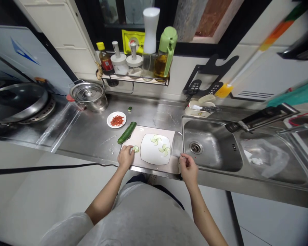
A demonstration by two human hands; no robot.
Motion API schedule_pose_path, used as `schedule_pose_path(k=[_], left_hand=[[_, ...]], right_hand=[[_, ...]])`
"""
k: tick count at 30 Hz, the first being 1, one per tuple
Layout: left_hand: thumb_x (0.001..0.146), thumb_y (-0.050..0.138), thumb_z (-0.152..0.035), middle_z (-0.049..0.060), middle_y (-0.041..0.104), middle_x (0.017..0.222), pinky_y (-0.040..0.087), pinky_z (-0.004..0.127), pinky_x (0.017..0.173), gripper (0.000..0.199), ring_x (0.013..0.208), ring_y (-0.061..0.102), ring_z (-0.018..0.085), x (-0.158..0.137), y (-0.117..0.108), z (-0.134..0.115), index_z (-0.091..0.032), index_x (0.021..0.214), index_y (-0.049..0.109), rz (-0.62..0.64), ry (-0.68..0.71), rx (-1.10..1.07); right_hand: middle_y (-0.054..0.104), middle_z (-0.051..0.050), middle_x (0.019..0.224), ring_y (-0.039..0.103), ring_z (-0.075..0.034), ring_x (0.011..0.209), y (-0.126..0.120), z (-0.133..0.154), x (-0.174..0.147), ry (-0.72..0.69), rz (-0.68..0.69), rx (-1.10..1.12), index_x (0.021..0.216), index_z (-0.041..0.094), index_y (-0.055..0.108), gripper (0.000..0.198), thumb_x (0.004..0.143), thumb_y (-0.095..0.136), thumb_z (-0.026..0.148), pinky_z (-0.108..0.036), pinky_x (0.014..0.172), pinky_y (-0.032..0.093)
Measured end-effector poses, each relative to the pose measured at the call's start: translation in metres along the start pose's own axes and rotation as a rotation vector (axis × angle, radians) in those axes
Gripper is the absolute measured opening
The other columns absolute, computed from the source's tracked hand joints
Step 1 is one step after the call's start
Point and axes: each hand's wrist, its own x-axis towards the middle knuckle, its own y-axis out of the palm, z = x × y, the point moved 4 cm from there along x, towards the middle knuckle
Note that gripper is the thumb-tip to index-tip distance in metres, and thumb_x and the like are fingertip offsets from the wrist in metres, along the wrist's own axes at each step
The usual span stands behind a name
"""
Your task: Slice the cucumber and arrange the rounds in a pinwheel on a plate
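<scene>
My left hand [125, 157] rests at the left end of the cutting board [151, 166], its fingers closed at a small stack of cucumber slices [136, 149]. Just behind it lies a dark green cucumber [127, 132], partly over the board's edge. On the board sits a white plate [151, 153] with thin cucumber slices fanned into two pinwheels [156, 139]. My right hand [189, 168] hovers at the board's right end with thumb and fingers pinched; anything between them is too small to make out. Beside it lies a broad-bladed kitchen knife [177, 143].
A small plate of chopped red pieces [117, 120], a cucumber end [129, 109] and a steel pot [89, 97] stand behind on the counter. The sink [213, 143] borders the board on the right. Above hangs a condiment rack [136, 79]; a lidded wok [17, 102] is far left.
</scene>
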Motion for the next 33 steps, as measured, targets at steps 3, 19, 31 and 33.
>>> schedule_pose_path(k=[3, 19, 31, 33], left_hand=[[0.086, 0.054, -0.034, 0.006, 0.063, 0.109, 0.041, 0.031, 0.072, 0.024, 0.096, 0.059, 0.023, 0.0, 0.0, 0.0, -0.028, 0.105, 0.068, -0.018, 0.001, -0.004], [0.063, 0.071, -0.05, -0.001, 0.06, 0.068, 0.04, 0.022, 0.059, 0.039, 0.062, 0.053, 0.01, -0.004, -0.013, -0.025, -0.017, 0.083, 0.061, 0.206, -0.057, -0.931], [0.059, 0.08, -0.037, -0.002, 0.057, 0.067, 0.039, 0.021, 0.063, 0.033, 0.063, 0.05, 0.008, -0.04, -0.019, -0.071, -0.015, 0.076, 0.062, 0.515, 0.005, -1.155], [0.058, 0.081, -0.036, -0.003, 0.056, 0.066, 0.038, 0.021, 0.062, 0.033, 0.062, 0.05, 0.008, -0.04, -0.016, -0.071, -0.015, 0.074, 0.061, 0.52, -0.011, -1.165]], right_hand=[[0.05, 0.003, 0.059, 0.044, -0.012, 0.053, 0.003, 0.001, 0.0, -0.02, 0.02, -0.015, 0.097, 0.016, 0.066, 0.037, 0.081, 0.053, 0.046, -0.025, 0.054, 0.039], [0.053, 0.002, 0.064, 0.047, -0.013, 0.057, 0.054, 0.058, -0.008, -0.176, 0.357, -0.082, 0.101, 0.019, 0.065, 0.03, 0.087, 0.049, 0.039, -0.026, 0.06, 0.04], [0.06, -0.005, 0.085, 0.054, -0.019, 0.084, 0.078, 0.1, -0.014, -0.53, 0.581, -0.129, 0.082, 0.021, 0.06, 0.019, 0.093, 0.046, 0.024, -0.035, 0.08, 0.042], [0.06, -0.004, 0.083, 0.053, -0.018, 0.082, 0.077, 0.097, -0.014, -0.524, 0.59, -0.138, 0.08, 0.021, 0.058, 0.017, 0.093, 0.046, 0.023, -0.034, 0.08, 0.041]])
